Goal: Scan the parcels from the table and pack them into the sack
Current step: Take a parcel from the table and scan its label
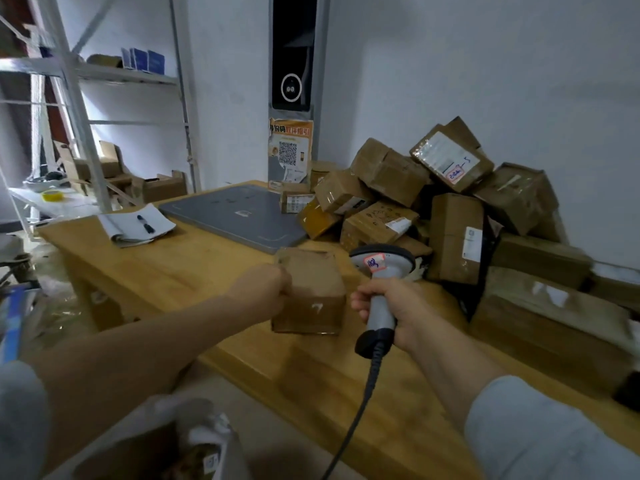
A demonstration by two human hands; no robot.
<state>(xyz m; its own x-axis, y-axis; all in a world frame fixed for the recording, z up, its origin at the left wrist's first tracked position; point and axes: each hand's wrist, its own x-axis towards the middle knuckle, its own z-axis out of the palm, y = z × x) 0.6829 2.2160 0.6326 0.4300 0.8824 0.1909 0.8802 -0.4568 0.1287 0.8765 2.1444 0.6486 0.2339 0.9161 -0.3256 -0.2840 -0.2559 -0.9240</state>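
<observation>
Scan step was in hand.
Fingers (284, 277) of the left hand (258, 289) clasped a small brown cardboard parcel (311, 299); the right hand (391, 306) wrapped a grey handheld scanner (381, 271) just beside them; its label probably needed facing the scanner next.

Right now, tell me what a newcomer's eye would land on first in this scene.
First comes the heap of brown parcels tumbled over the right end of the wooden table. Next, mid-frame, the left hand grips a small parcel at the table's near edge, while the right hand holds a grey handheld scanner right beside it. The open sack sits at the bottom left.
</observation>
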